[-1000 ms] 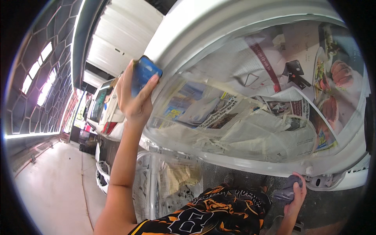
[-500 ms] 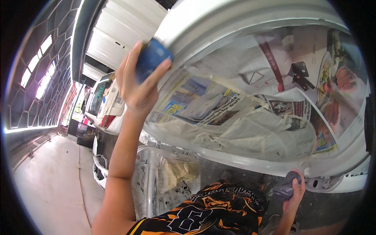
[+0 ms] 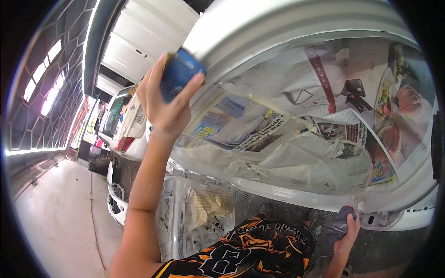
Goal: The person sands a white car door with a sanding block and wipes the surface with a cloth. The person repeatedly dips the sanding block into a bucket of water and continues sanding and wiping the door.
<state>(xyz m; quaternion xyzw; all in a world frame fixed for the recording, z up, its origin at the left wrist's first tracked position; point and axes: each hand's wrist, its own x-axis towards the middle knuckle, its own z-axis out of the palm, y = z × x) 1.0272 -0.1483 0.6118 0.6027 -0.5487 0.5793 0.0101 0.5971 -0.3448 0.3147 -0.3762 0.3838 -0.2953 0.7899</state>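
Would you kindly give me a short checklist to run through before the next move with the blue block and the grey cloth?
1. Blue block held in the left grip: ok, thumb and fingers are around it.
2. Block's working face flat against the white frame: cannot tell, that side is hidden.
3. Grey cloth held in the right grip: ok.
4. Right grip clear of the frame's lower edge: cannot tell, they overlap in this view.
5. Newspaper lying smooth: not ok, its lower part is creased.

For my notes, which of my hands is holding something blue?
Your left hand, higher in the picture, grips a blue block; your right hand holds a greyish-purple cloth.
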